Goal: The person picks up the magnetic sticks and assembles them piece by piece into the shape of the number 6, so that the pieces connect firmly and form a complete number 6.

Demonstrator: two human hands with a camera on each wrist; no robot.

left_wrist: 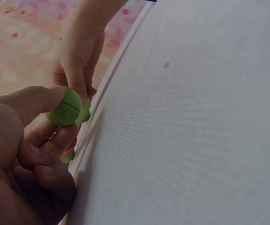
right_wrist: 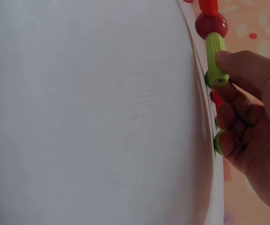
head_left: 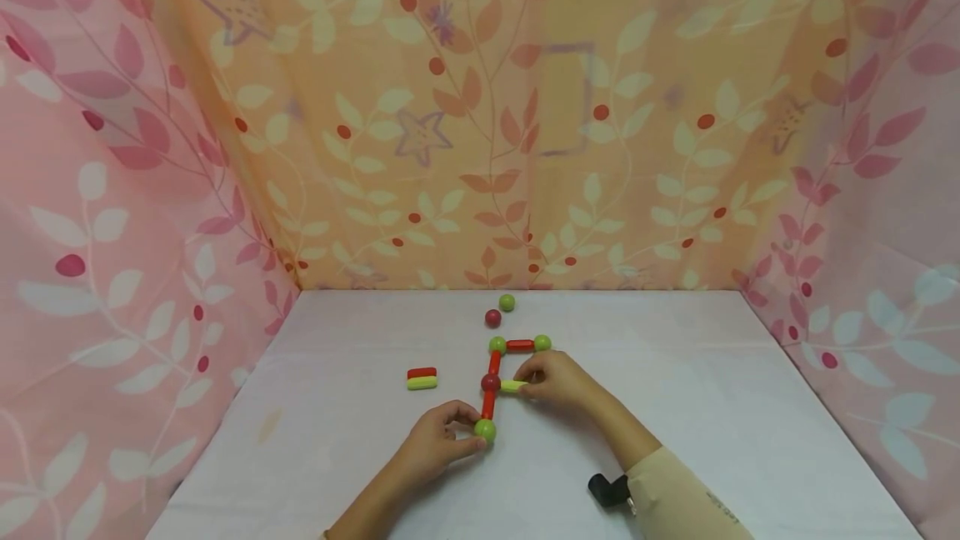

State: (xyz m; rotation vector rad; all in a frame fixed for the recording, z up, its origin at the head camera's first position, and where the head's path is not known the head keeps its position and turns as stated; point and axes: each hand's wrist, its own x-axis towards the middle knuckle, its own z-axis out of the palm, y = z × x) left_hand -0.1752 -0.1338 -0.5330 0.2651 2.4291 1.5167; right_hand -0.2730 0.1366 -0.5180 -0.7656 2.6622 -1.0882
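Note:
A chain of red rods and balls lies on the white table. Its near end is a green ball (head_left: 485, 431), which my left hand (head_left: 438, 440) pinches between thumb and fingers. A red rod (head_left: 489, 405) runs from there to the red ball (head_left: 491, 382). My right hand (head_left: 557, 379) pinches a yellow-green rod (right_wrist: 216, 58) by thumb and fingers, its inner end right at the red ball. Farther up, another red rod (head_left: 495, 362) leads to a green ball (head_left: 498, 345); a red rod (head_left: 520, 346) joins that to a green ball (head_left: 542, 342) on the right.
Left of the chain, a red rod (head_left: 422, 372) and a yellow-green rod (head_left: 422, 383) lie side by side. Behind it sit a loose red ball (head_left: 492, 318) and a green ball (head_left: 507, 302). A black device (head_left: 609, 490) is by the right sleeve. Patterned cloth (head_left: 480, 107) walls the table.

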